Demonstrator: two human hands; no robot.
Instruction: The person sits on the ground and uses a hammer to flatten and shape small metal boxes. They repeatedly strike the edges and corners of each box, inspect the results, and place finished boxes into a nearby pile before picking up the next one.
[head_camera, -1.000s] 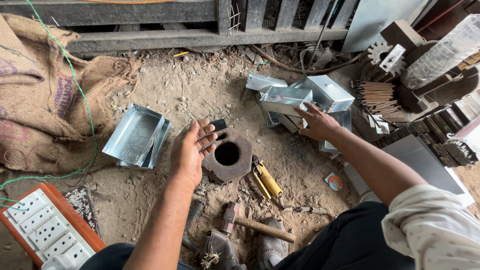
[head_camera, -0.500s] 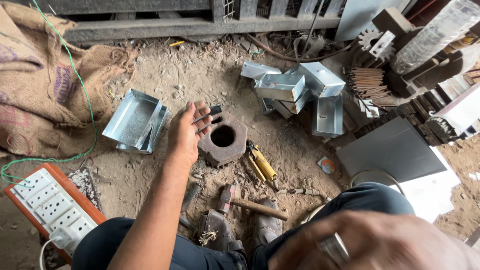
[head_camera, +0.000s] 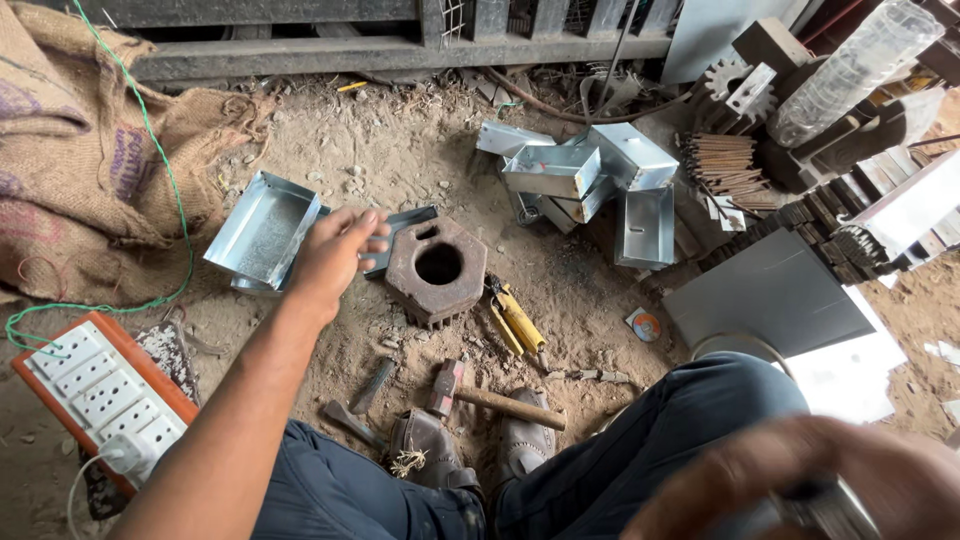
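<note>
Head view: the person sits on a dirt floor (head_camera: 340, 150), feet drawn in. The left hand (head_camera: 335, 255) is stretched forward, palm down, with its fingers (head_camera: 368, 232) spread and released, grasping nothing. It hangs between a shallow sheet-metal tray (head_camera: 255, 228) on its left and a rusty eight-sided iron block (head_camera: 437, 268) with a round hole on its right. The fingertips lie over the near end of a dark flat strip (head_camera: 412, 218), which sits between the tray and the block. I cannot tell whether they touch it.

The right hand (head_camera: 800, 480) is close to the camera at the lower right and badly blurred. Something greyish seems to sit in it, but I cannot tell what it is or whether the fingers are clenched.

As a judgement, the step in hand is a reach with the empty left hand toward the strip or the tray beside it. Taking either would call for lowering the palm and closing the fingers over a thin metal edge, which may well be sharp.

Round about lie:
- a heap of folded metal boxes (head_camera: 590, 175) beyond the block
- yellow-handled snips (head_camera: 515, 320) just right of it
- a hammer (head_camera: 490, 400) by the shoes (head_camera: 430, 445)
- a socket board (head_camera: 95, 385) at the lower left
- a burlap sack (head_camera: 70, 170) at the upper left
</note>
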